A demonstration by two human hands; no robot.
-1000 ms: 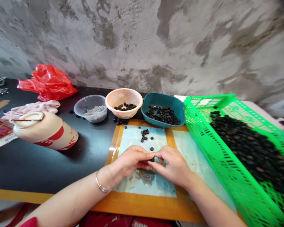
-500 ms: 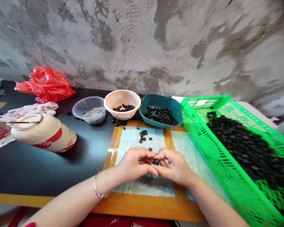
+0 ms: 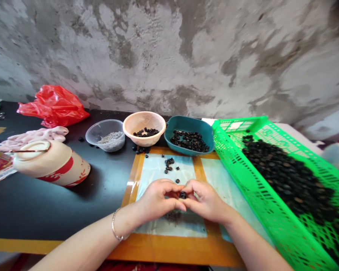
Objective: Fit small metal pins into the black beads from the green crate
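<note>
Between my fingertips is a small round black part [image 3: 182, 195] with openings in it; its exact kind is too small to tell. My left hand [image 3: 159, 197] pinches it from the left with thumb and fingers. From the other side my right hand [image 3: 205, 199] grips it too, the fingertips of both hands meeting. Below them lies a pale blue sheet [image 3: 149, 177] edged with brown tape. Several loose black parts [image 3: 168, 165] lie on the sheet beyond my hands. Dark crumbs [image 3: 173, 216] show beneath my fingers.
At the back stand a clear bowl [image 3: 113, 145] of grey bits, a pink bowl [image 3: 145, 141] and a teal basin [image 3: 188, 150], both with black parts. A green crate [image 3: 243, 184] heaped with black parts fills the right. Leftward are a cream jar [image 3: 56, 163], a cloth and a red bag [image 3: 53, 105].
The camera view has tilted slightly, so the scene sits a little lower. Both hands still hold the small black part, which has turned slightly between the fingertips.
</note>
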